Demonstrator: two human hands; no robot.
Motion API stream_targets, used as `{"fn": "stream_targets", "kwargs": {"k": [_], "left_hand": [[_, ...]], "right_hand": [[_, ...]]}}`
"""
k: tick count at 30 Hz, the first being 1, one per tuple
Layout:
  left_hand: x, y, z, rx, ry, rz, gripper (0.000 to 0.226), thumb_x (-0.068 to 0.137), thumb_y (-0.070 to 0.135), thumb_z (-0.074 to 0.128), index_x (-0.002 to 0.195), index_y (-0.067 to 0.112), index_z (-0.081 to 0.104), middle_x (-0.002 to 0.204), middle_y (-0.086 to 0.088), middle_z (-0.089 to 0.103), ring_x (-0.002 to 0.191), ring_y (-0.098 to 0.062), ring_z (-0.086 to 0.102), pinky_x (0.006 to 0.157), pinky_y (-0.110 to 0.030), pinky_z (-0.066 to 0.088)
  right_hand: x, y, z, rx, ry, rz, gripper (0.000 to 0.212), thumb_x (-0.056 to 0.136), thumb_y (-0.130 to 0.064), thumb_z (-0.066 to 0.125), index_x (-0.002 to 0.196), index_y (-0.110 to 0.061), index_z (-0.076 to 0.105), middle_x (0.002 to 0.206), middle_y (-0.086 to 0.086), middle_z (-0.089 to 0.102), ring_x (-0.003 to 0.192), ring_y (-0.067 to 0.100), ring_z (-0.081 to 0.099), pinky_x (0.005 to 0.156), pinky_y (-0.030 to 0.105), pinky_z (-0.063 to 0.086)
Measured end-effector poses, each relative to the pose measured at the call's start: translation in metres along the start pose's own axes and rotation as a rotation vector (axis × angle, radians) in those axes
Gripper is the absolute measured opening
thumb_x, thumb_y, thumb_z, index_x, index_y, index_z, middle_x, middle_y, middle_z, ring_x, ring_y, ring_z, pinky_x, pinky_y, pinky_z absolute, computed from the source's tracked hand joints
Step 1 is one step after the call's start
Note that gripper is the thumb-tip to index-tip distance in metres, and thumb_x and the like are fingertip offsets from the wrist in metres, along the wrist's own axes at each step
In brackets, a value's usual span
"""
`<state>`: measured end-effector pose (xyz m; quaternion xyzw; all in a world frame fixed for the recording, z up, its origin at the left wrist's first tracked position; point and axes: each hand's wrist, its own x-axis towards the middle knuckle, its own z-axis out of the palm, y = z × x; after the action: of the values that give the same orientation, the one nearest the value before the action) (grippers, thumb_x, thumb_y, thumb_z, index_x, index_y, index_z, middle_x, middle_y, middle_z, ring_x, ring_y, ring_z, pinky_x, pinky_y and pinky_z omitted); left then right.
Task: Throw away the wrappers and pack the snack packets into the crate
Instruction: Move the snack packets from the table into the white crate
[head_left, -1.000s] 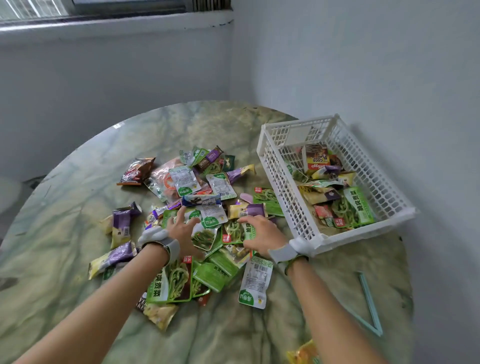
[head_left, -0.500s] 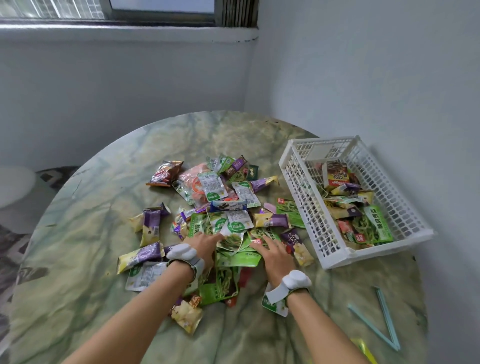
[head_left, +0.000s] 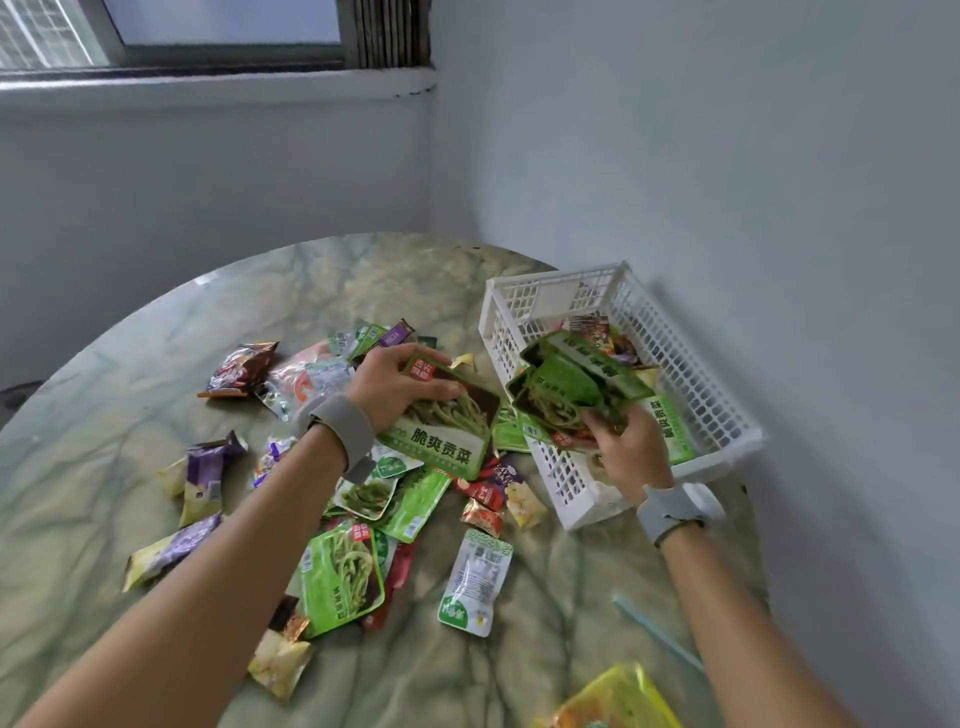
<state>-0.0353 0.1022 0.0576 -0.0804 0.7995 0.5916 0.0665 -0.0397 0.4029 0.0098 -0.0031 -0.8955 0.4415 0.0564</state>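
Nearest to us, at the bottom edge, we see a yellow bag (head_left: 621, 699) and a pale blue strip (head_left: 657, 642) lying on the green marbled tabletop (head_left: 130, 374). Our two bare forearms reach forward over it, each with a grey wristband.

Between the arms lies a loose heap of packets (head_left: 363, 499): a green one (head_left: 340, 577) near our left forearm, a white one (head_left: 475, 582) just right of it, a yellow one (head_left: 280, 660) closer in, and purple ones (head_left: 202, 475) out to the left. Small red and gold pieces lie near the crate's near corner.

Our left hand (head_left: 389, 384) is raised above the heap, fingers and thumb curled round the top of a large green packet (head_left: 447, 421) that hangs tilted below it. Our right hand (head_left: 631, 447) grips a bunch of green packets (head_left: 571, 384), fanned and bent, held over the near wall of the crate (head_left: 722, 421).

The white crate sits on the right side of the tabletop, close to the wall, and holds several packets; one green packet lies just beside our right hand inside it. Beyond the heap, a brown packet (head_left: 239, 366) and a pink one (head_left: 301, 371) lie on the tabletop. Farther off are the grey walls and a window (head_left: 223, 26).
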Motion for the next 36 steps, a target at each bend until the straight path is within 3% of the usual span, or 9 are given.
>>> {"fn": "stream_targets", "kwargs": {"k": [4, 8, 12, 17, 23, 27, 30, 33, 36], "left_hand": [[0.023, 0.026, 0.076, -0.365, -0.012, -0.116, 0.037, 0.061, 0.014, 0.089, 0.095, 0.017, 0.074, 0.092, -0.017, 0.075, 0.076, -0.028, 0.072, 0.076, -0.043, 0.06], [0.048, 0.041, 0.161, -0.432, 0.018, -0.165, 0.046, 0.062, 0.018, 0.09, 0.104, 0.014, 0.07, 0.094, -0.014, 0.075, 0.075, -0.022, 0.073, 0.069, -0.035, 0.061], [0.07, 0.027, 0.209, -0.239, -0.036, -0.275, 0.063, 0.07, 0.022, 0.085, 0.125, 0.021, 0.054, 0.116, 0.001, 0.062, 0.095, -0.021, 0.064, 0.081, -0.045, 0.058], [0.079, -0.003, 0.207, -0.214, -0.019, -0.268, 0.037, 0.075, 0.001, 0.076, 0.103, 0.021, 0.061, 0.116, -0.004, 0.064, 0.101, -0.025, 0.065, 0.08, -0.049, 0.059], [0.067, -0.033, 0.141, -0.104, 0.035, -0.228, 0.014, 0.084, 0.007, 0.069, 0.087, 0.019, 0.064, 0.087, -0.004, 0.067, 0.08, -0.021, 0.064, 0.069, -0.04, 0.057], [0.049, -0.065, 0.075, 0.17, 0.124, -0.23, 0.011, 0.081, 0.012, 0.073, 0.088, 0.017, 0.067, 0.087, -0.004, 0.07, 0.077, -0.021, 0.062, 0.069, -0.035, 0.055], [0.028, -0.084, 0.028, 0.583, 0.126, -0.204, 0.03, 0.077, 0.015, 0.076, 0.105, 0.017, 0.068, 0.113, -0.005, 0.067, 0.098, -0.023, 0.061, 0.08, -0.03, 0.048], [0.0, -0.114, -0.019, 0.877, 0.053, -0.297, 0.068, 0.069, 0.029, 0.083, 0.13, 0.027, 0.053, 0.138, -0.008, 0.046, 0.12, -0.029, 0.049, 0.092, -0.034, 0.045], [-0.018, -0.15, -0.032, 1.013, -0.098, -0.421, 0.12, 0.045, 0.059, 0.087, 0.145, 0.045, 0.022, 0.157, -0.008, 0.011, 0.139, -0.043, 0.023, 0.109, -0.055, 0.035]], "right_hand": [[0.029, 0.036, -0.06, 0.067, 0.108, 0.17, 0.034, 0.079, -0.062, 0.06, 0.098, -0.034, 0.053, 0.104, -0.001, 0.065, 0.074, 0.034, 0.071, 0.07, 0.054, 0.056], [0.052, 0.065, -0.106, 0.02, 0.117, 0.226, 0.039, 0.082, -0.053, 0.059, 0.116, -0.041, 0.045, 0.122, -0.014, 0.055, 0.099, 0.035, 0.067, 0.081, 0.053, 0.056], [0.067, 0.079, -0.129, -0.328, -0.218, 0.314, 0.066, 0.088, -0.055, 0.055, 0.144, -0.026, 0.033, 0.143, 0.003, 0.048, 0.123, 0.028, 0.054, 0.099, 0.042, 0.048], [0.065, 0.101, -0.135, -0.392, -0.112, 0.252, 0.024, 0.092, -0.027, 0.058, 0.113, -0.022, 0.069, 0.117, 0.003, 0.069, 0.106, 0.023, 0.064, 0.086, 0.025, 0.046], [0.052, 0.078, -0.095, -0.297, 0.043, 0.146, 0.017, 0.092, -0.021, 0.057, 0.098, -0.023, 0.073, 0.096, 0.001, 0.073, 0.087, 0.019, 0.066, 0.077, 0.026, 0.051], [0.046, 0.04, -0.045, -0.239, -0.035, -0.009, 0.016, 0.091, -0.019, 0.058, 0.098, -0.018, 0.073, 0.082, 0.0, 0.073, 0.071, 0.017, 0.065, 0.06, 0.025, 0.053], [0.035, 0.011, 0.001, -0.195, -0.194, -0.136, 0.016, 0.091, -0.014, 0.058, 0.097, -0.015, 0.073, 0.077, 0.002, 0.074, 0.062, 0.016, 0.065, 0.055, 0.023, 0.049], [0.018, -0.011, 0.064, -0.236, -0.381, -0.144, 0.018, 0.089, -0.018, 0.058, 0.102, -0.019, 0.07, 0.085, 0.005, 0.074, 0.077, 0.024, 0.069, 0.064, 0.027, 0.05], [0.006, -0.006, 0.117, -0.482, -0.628, -0.073, 0.065, 0.08, -0.035, 0.068, 0.138, -0.025, 0.041, 0.128, 0.016, 0.055, 0.112, 0.036, 0.058, 0.081, 0.03, 0.046]]}}
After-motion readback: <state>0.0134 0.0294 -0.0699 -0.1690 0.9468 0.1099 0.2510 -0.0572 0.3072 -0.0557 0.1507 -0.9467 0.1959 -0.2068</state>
